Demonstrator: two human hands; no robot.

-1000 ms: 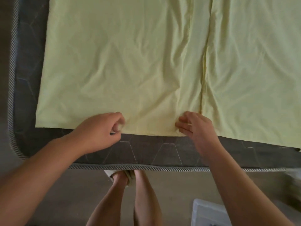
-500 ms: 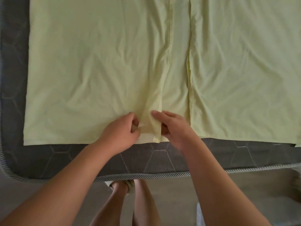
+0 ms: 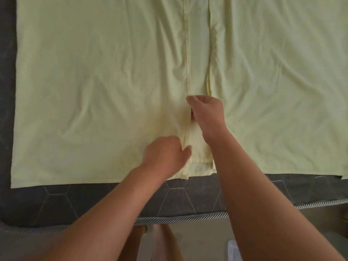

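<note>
Grey floor [image 3: 197, 236] shows nearest, below the mattress [image 3: 75, 200]. The person's bare legs [image 3: 165, 242] stand on it, close against the mattress's near side. A white box [image 3: 232, 249], mostly cut off by the picture's edge, sits on the floor to the right of them.

Striped piping [image 3: 178, 220] runs along the near edge of the dark, hexagon-quilted mattress. Both forearms reach out over that edge from below.

A pale yellow sheet [image 3: 94, 81] lies spread flat on the mattress. It leaves a band of the dark top bare along the near edge and another down the left side. The cloth is softly creased all over.

The left hand [image 3: 165, 155] sits just beyond the bare band, knuckles up. Its fingers are curled and its thumb presses onto the cloth, so it grips the sheet where the left panel meets a narrow lengthwise strip [image 3: 197, 53].

That strip runs up the middle of the mattress, with a hemmed edge on its left and a fold on its right. Its near end hangs slightly ragged over the bare band.

The right hand [image 3: 207, 113] lies farther in toward the mattress's middle, on the same strip. Its fingers are curled, and thumb and forefinger pinch the hemmed edge.

Beyond both hands the sheet covers the rest of the mattress out to the picture's far edge.
</note>
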